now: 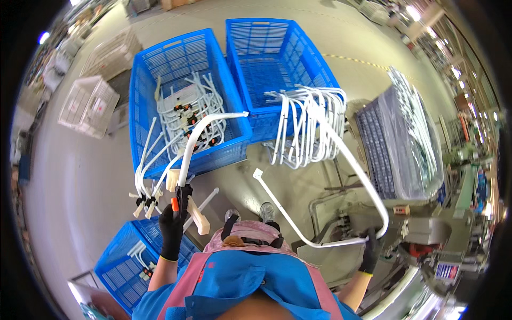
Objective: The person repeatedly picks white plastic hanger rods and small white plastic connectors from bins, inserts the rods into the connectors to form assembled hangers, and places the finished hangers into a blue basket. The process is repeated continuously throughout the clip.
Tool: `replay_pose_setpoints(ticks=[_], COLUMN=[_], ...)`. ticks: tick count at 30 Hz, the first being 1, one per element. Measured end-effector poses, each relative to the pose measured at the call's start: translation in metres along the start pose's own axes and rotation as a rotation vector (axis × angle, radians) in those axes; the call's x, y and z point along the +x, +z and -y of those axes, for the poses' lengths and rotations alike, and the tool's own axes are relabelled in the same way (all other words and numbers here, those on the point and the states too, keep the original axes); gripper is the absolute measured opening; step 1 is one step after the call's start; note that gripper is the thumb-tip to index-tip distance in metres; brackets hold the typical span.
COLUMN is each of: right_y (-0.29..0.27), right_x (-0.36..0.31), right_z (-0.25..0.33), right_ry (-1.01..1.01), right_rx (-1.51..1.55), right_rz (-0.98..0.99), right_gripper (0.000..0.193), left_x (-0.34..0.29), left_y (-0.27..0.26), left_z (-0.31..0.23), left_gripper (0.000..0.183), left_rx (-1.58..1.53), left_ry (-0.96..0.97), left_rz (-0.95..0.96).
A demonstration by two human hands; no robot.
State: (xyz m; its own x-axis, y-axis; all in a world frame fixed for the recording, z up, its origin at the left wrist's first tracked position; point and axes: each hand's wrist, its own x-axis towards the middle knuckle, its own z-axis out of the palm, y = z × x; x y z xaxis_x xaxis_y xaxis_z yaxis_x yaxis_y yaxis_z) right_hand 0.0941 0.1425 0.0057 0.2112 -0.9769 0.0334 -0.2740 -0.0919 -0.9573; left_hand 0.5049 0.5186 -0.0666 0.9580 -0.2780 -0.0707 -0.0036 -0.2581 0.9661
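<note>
My left hand, in a black glove, is closed around the black joint of a curved white tube. An orange button and cream plastic ends show beside the joint. To the right, my black-gloved right hand is closed on a bent white tube frame, near its lower corner. One end of that frame, with a small flat tip, points toward the floor between the crates and me. Its other end overlaps a row of white bent tubes hung at a blue crate's near edge.
A large blue crate at left holds several white tubes with black joints; more hang over its near corner. Beside it stands another blue crate. A plastic-lined grey crate of white tubes, machinery and a lower-left blue crate surround me.
</note>
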Motion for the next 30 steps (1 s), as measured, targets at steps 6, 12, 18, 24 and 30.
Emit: replay_pose_setpoints(ticks=[6, 12, 18, 24, 30], right_y=[-0.007, -0.092, -0.168, -0.181, -0.234], right_x=[-0.065, -0.127, -0.205, -0.226, -0.227], right_z=[-0.061, -0.088, -0.122, -0.118, -0.082], right_ry=[-0.162, -0.318, -0.193, -0.340, -0.356], right_rx=[-0.814, -0.929, -1.056, -0.978, -1.254], right_rz=[-0.015, -0.216, 0.060, -0.053, -0.143], right_gripper=[0.020, 0.034, 0.020, 0.024, 0.036], left_x=[0.038, 0.035, -0.014, -0.071, -0.110], left_y=[0.005, 0.039, 0.092, 0.197, 0.290], left_z=[-0.037, -0.077, -0.128, -0.138, -0.162], left_gripper=[0.011, 0.012, 0.006, 0.023, 0.024], left_rx=[0.515, 0.380, 0.204, -0.025, 0.146], left_ry=[0.435, 0.560, 0.449, 0.595, 0.593], left_rz=[0.277, 0.408, 0.797, 1.152, 1.554])
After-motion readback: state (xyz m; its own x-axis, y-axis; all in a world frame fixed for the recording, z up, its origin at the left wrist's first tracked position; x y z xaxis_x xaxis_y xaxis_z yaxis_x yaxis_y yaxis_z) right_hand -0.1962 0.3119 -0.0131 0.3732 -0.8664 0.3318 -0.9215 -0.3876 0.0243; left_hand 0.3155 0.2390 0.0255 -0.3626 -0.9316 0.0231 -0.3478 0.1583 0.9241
